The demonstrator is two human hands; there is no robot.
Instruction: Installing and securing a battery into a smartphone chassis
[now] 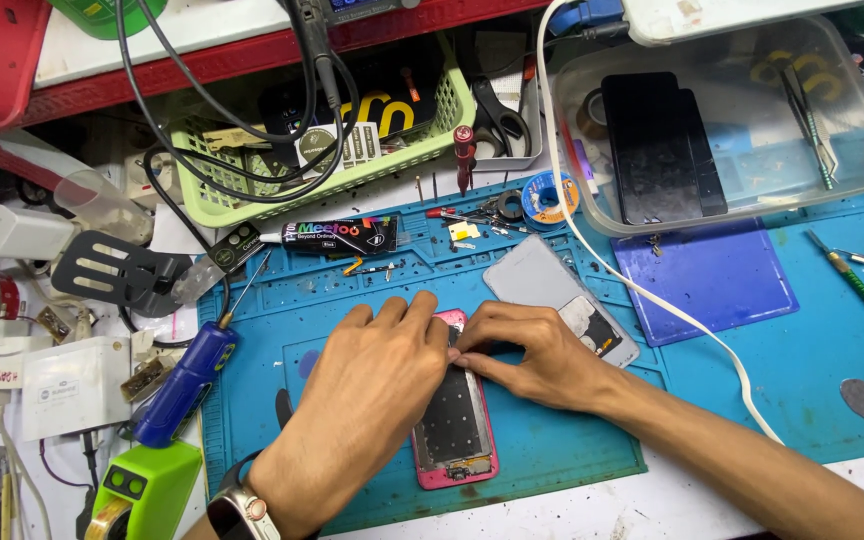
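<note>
Both hands work on an opened pink phone at the middle of a blue mat.

The left hand lies flat over the phone, fingers together, apparently steadying it. The right hand comes in from 3 o'clock, its fingertips pinched at the phone's top edge; what they grip is too small to tell. The phone sits face-open on the mat. A grey back panel lies just beside it at 1 o'clock, a blue screwdriver at 9 o'clock, a glue tube at 11 o'clock, within reach. A clear tub holding dark screens stands at 2 o'clock.
</note>
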